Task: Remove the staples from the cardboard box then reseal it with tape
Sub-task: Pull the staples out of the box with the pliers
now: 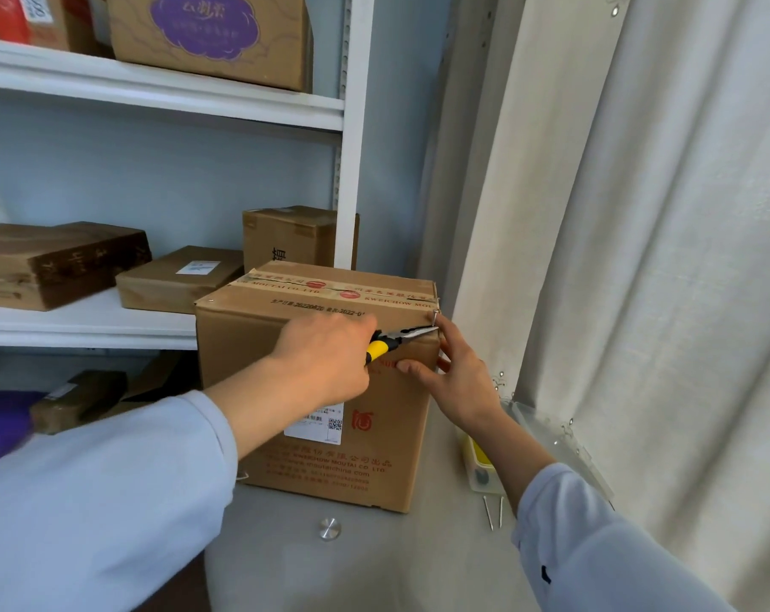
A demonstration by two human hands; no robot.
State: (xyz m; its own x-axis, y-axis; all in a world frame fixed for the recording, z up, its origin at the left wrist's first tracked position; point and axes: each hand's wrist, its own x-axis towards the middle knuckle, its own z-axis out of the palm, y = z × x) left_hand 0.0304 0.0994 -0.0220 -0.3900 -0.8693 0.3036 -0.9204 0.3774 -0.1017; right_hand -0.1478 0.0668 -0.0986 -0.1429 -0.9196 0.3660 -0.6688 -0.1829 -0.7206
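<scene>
A brown cardboard box point(330, 390) with red print, standing on a grey tabletop point(374, 563), close to a white metal shelf point(162, 99). Red-printed tape point(330, 287) along the top of the box. A white paper label point(315, 428) with a small square code stuck on the front.

Left hand point(326, 360) curled tight around the yellow and black handles of long-nosed pliers point(398, 340). Thin metal nose of the pliers pointing right, tip at the top right corner of the box. A bent silver staple point(436, 317) sticking up out of that corner, just above the tip. Cannot tell if the tip is touching the staple.

Right hand point(458, 377) against the right edge of the box, thumb pressing flat on the front, fingers bent around the corner. Both hands near each other, pliers between them. Pale blue sleeves point(109, 501) on both arms.

Two loose silver nails point(493, 512) lying on the tabletop, near the right wrist. A clear plastic case point(546, 439) with something yellow inside, right beside the box, partly hidden by the right arm. A round shiny metal disc point(329, 528) in the tabletop, in front of the box.

More brown boxes point(175, 278) on the shelf behind. A white curtain point(639, 214) hanging on the right.
</scene>
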